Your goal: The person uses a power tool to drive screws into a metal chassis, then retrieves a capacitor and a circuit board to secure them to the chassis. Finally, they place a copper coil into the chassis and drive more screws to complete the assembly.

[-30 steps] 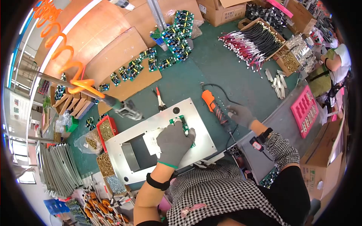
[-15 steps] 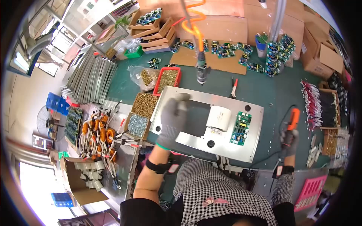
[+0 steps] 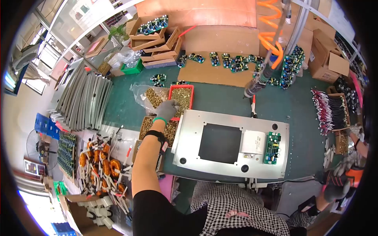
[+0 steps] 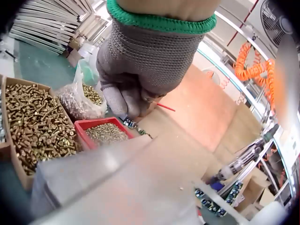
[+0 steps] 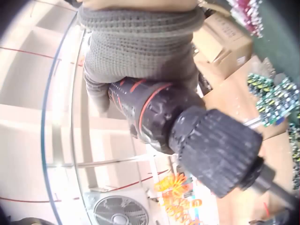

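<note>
My left hand [image 3: 167, 109], in a grey glove with a green cuff, reaches over the red tray [image 3: 192, 97] of small brass-coloured screws [image 3: 182, 95]. In the left wrist view its fingers [image 4: 126, 101] are curled with the tips partly hidden, so I cannot tell whether they hold a screw. My right hand [image 3: 335, 191] grips an orange and black electric screwdriver [image 3: 354, 177] at the far right; its dark collar and bit fill the right wrist view. Between the hands lies a silver metal panel [image 3: 189, 145] carrying a white cylindrical part [image 3: 254, 142] and a green circuit board [image 3: 272, 148].
Left of the panel are a cardboard box of larger brass screws [image 4: 35, 122] and a plastic bag of hardware [image 3: 141, 96]. A hanging screwdriver [image 3: 258, 84] on an orange coiled hose hangs behind the panel. Circuit boards [image 3: 238, 63] line the back; cables [image 3: 328, 112] lie right.
My left hand has left the circuit board, crossed the panel leftward and reached the red tray. My right hand has taken hold of the electric screwdriver and moved it to the far right.
</note>
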A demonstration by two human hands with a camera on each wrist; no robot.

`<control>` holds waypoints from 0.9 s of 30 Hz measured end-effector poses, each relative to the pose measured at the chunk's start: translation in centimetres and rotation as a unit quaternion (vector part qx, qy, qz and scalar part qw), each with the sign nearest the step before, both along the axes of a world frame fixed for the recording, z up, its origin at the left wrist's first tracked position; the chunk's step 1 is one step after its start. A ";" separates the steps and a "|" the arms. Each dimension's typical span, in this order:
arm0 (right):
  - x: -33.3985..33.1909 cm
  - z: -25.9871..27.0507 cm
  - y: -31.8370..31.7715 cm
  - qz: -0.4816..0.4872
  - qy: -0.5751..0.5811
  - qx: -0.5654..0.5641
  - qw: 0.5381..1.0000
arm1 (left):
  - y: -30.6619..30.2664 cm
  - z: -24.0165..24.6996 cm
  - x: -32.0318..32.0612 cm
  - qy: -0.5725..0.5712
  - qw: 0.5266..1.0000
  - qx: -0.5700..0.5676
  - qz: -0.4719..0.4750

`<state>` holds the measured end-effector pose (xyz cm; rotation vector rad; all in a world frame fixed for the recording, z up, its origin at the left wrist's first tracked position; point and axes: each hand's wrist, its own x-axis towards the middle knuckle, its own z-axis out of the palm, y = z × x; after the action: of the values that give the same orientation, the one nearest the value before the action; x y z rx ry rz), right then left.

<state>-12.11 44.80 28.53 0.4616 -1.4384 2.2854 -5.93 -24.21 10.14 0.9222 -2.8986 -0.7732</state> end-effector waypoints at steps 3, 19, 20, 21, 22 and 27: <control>3.5 -0.6 0.8 -0.098 0.031 0.016 0.995 | -0.9 -1.7 -2.7 -0.050 0.993 -0.098 -0.052; 8.2 4.4 -13.6 -0.067 0.144 0.062 0.985 | -4.6 -5.6 -3.1 0.034 0.990 0.129 0.040; 7.9 4.9 -14.7 -0.062 0.152 0.060 0.985 | -4.5 -5.0 -2.9 0.054 0.983 0.168 0.055; 7.5 4.9 -14.8 -0.001 0.163 0.068 0.984 | -4.1 -3.4 -2.7 0.061 0.969 0.223 0.091; 7.4 4.8 -14.8 0.015 0.168 0.065 0.983 | -4.0 -3.3 -2.5 0.079 0.951 0.278 0.111; 6.7 5.2 -17.1 0.018 0.224 0.064 0.972 | -6.3 -5.9 -2.1 0.225 0.792 0.559 0.105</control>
<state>-5.42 27.73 33.73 0.9783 -1.3521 1.9493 -8.07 -30.51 4.28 0.8279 -1.6914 -2.3364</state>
